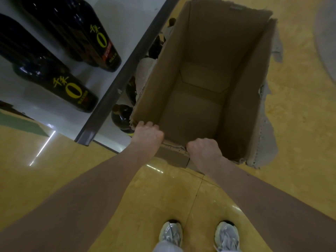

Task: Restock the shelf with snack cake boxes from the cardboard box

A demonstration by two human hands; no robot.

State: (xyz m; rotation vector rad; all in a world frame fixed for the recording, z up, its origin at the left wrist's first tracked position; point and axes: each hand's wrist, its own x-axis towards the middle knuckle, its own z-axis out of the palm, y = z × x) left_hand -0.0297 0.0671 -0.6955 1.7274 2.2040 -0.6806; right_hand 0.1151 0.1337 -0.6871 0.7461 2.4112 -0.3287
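A: Where's the cardboard box (203, 84)?
B: On the yellow floor (300, 124), open, nothing visible inside, just beside the shelf (116, 88) with dark bottles (72, 88).
A: The hands?
B: Left hand (148, 136) and right hand (203, 151) both grip the box's near rim

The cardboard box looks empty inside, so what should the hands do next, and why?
Probably lift the cardboard box away from the shelf. Both the left hand and right hand grip its near rim, and only bare cardboard shows inside, so nothing seems left to restock.
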